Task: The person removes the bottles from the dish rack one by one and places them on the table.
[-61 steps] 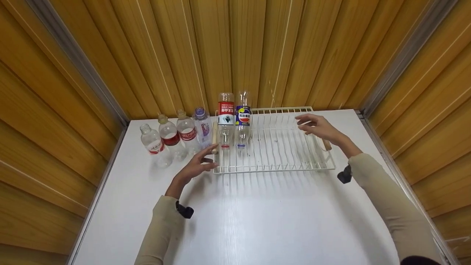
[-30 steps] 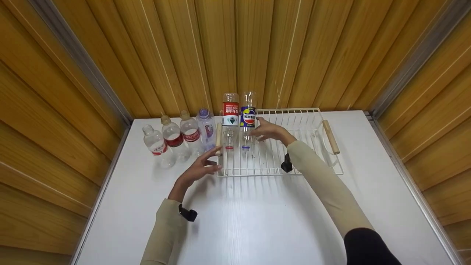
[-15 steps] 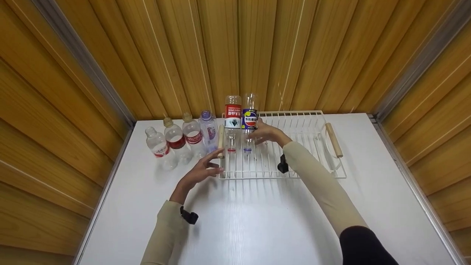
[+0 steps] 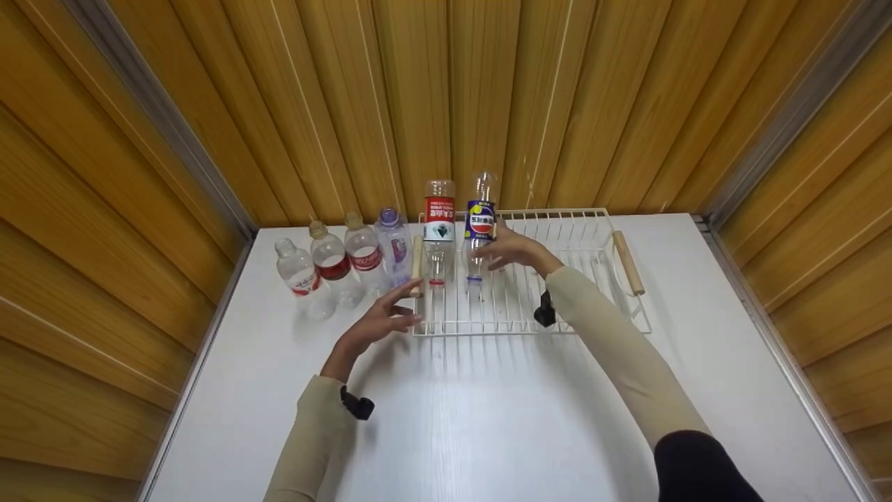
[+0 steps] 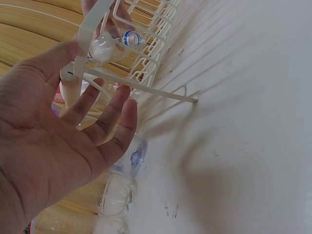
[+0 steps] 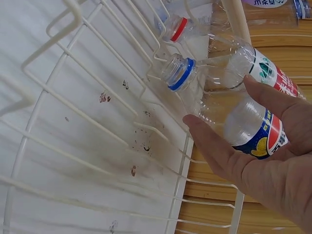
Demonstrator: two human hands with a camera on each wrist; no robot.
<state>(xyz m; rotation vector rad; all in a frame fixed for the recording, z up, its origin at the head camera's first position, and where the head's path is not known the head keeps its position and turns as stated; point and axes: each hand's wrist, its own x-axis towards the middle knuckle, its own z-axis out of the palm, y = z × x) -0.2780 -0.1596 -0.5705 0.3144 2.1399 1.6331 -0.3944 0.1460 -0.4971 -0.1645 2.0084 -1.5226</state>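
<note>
The right hand grips the blue-labelled bottle in the rack, now farther from the red-labelled bottle by the left edge; the left hand, fingers loosely spread, touches the wooden handle.

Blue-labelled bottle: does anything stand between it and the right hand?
Nothing visible does: the right hand has its fingers around the blue-labelled bottle. The red-labelled bottle stands on the other side of it, to the left, not between them.

Four bottles stand left of the rack, two bottles in it
</note>
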